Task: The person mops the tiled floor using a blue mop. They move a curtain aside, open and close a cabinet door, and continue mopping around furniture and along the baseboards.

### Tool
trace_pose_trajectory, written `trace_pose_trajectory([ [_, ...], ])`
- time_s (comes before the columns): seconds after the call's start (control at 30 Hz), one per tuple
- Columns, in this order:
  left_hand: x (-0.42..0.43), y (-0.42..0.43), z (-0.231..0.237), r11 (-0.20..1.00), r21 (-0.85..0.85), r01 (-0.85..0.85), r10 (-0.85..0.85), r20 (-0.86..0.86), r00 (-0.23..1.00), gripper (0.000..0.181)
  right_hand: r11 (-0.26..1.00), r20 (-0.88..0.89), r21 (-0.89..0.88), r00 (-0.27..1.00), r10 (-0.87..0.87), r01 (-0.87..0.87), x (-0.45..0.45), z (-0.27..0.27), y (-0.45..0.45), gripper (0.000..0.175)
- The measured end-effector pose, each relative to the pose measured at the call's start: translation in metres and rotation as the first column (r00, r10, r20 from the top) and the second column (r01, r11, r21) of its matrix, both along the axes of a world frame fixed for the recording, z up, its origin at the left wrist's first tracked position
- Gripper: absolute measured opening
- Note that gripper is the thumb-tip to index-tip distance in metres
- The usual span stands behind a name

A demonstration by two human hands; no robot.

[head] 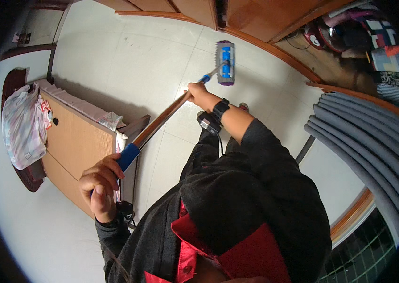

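Note:
A flat mop with a metal pole (164,122) slants across the view in front of me. My left hand (101,185) is wrapped around the blue grip (128,157) at its upper end, beside my body. Further down, my right hand (198,93) grips the pole just above a blue collar (204,78). The mop head (226,63), grey and blue with a purple fringe, lies on the pale tiled floor (153,53) near the wooden cabinets. Its underside is hidden.
Brown wooden cabinets (256,19) line the far side, with an open compartment holding clothes (385,32) at right. A grey curtain (355,131) hangs at right. Left stands a wooden table (79,134), a patterned cloth (26,123) beyond it. My shoes (243,107) are close behind the mop.

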State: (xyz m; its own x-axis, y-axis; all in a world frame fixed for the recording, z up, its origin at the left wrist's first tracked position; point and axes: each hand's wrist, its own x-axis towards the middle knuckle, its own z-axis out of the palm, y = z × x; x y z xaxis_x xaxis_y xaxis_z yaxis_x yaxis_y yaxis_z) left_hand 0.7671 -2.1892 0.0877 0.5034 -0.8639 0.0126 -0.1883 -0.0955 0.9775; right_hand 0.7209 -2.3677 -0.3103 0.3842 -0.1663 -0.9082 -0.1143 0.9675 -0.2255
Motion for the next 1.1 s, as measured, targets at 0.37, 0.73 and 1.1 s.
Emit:
trace_pose_trajectory([
  [0.37, -0.077, -0.137, -0.097, 0.851, -0.029, 0.524, -0.517, -0.213, 0.829, 0.042, 0.877, -0.080, -0.036, 0.874, -0.480, 0.479, -0.249, -0.064, -0.120, 0.010],
  [0.73, -0.166, -0.274, -0.142, 0.733, -0.192, 0.653, -0.676, -0.321, 0.664, 0.039, 0.738, -0.214, -0.088, 0.711, -0.670, 0.669, -0.389, -0.073, -0.217, 0.008],
  [1.1, -0.239, -0.298, -0.207, 0.809, -0.108, 0.578, -0.542, -0.517, 0.663, 0.020, 0.105, -0.733, -0.559, 0.549, 0.402, -0.823, -0.551, -0.204, -0.249, 0.019],
])
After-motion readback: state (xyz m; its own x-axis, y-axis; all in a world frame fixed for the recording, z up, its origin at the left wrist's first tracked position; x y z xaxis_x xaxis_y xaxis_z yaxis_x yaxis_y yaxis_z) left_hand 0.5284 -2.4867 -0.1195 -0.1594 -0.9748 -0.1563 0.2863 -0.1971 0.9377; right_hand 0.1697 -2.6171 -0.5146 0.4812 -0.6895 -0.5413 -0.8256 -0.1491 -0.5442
